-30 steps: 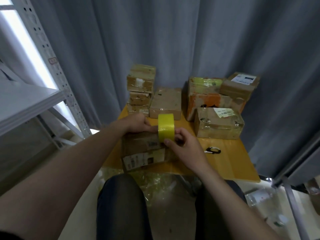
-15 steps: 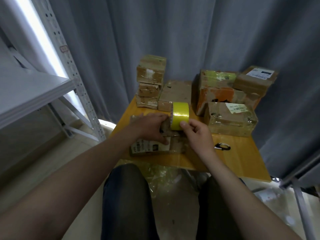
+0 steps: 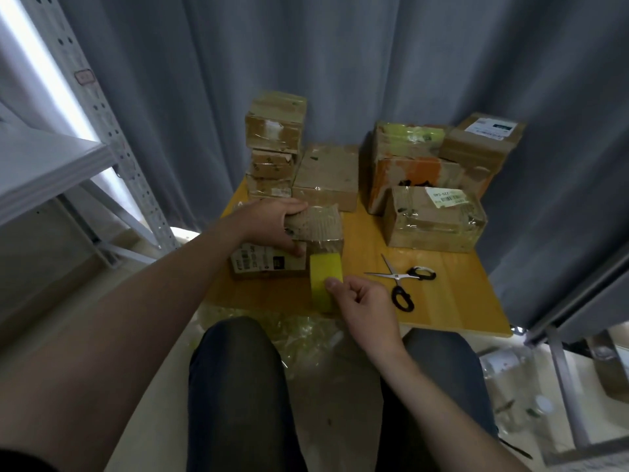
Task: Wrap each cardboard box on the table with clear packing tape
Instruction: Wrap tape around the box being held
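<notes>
Nearest, above the person's dark-trousered knees, the right hand pinches the yellowish tape roll, thumb on its outer face and fingers curled behind. The roll stands on edge at the table's front, touching the near face of the cardboard box. The left hand grips that box from the left, fingers over its top and thumb on its front. Open scissors lie just right of the roll. Further back sit the other boxes, several glossy with tape.

A wrap on this box seems under way. Next, the roll probably has to be pulled under or around while the left hand turns the box, keeping the strip taut.
</notes>
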Tool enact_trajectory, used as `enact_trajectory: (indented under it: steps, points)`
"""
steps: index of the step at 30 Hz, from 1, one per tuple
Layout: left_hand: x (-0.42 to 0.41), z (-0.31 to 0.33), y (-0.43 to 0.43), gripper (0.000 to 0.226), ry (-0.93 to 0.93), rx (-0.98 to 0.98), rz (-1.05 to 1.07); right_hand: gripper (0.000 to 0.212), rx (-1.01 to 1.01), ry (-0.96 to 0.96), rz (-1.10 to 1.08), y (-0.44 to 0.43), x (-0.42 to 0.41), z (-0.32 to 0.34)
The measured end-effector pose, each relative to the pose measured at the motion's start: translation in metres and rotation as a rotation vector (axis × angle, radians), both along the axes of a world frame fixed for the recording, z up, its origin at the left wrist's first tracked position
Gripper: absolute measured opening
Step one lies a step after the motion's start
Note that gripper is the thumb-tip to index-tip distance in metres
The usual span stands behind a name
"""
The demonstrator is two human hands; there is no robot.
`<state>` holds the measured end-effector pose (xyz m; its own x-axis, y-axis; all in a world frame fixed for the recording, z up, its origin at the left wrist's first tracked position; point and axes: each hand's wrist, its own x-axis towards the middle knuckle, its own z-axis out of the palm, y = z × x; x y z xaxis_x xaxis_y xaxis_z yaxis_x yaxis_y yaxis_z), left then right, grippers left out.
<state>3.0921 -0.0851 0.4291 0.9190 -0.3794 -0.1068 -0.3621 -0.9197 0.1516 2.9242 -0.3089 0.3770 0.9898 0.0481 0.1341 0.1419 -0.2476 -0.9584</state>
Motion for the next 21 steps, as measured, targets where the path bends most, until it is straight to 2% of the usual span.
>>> enact_trajectory:
  steps: [5,9,11,13,14,15,16,17,19,21]
  points:
    - [-0.001,0.000,0.001,0.125,-0.019,0.003,-0.018,0.052,-0.004,0.032,0.002,0.006,0.004,-0.010]
    - [-0.020,0.005,-0.004,0.115,-0.080,0.030,0.031,0.047,0.028,0.060,0.010,0.006,0.007,-0.020]
    - [-0.039,0.008,-0.010,0.095,-0.243,0.122,0.079,0.038,0.057,0.090,0.020,0.003,0.009,-0.028]
    - [-0.060,0.009,-0.023,0.064,-0.420,0.233,0.133,0.021,0.104,0.120,0.030,0.002,0.011,-0.033]
    - [-0.070,0.008,-0.029,0.047,-0.483,0.218,0.146,0.009,0.117,0.125,0.036,0.001,0.010,-0.033]
    - [-0.081,0.007,-0.036,0.031,-0.524,0.139,0.162,0.007,0.122,0.125,0.034,0.000,0.010,-0.031]
    - [-0.093,0.005,-0.041,0.018,-0.530,0.017,0.187,0.016,0.126,0.118,0.027,-0.002,0.010,-0.029]
    - [-0.104,0.001,-0.045,0.011,-0.482,-0.126,0.227,0.020,0.121,0.100,0.018,-0.006,0.010,-0.025]
    - [-0.117,-0.011,-0.050,0.012,-0.238,-0.363,0.366,0.017,0.042,0.035,-0.056,-0.020,0.015,-0.016]
    - [-0.121,-0.025,-0.054,0.025,0.005,-0.507,0.497,0.017,-0.250,-0.040,-0.225,-0.045,0.028,-0.011]
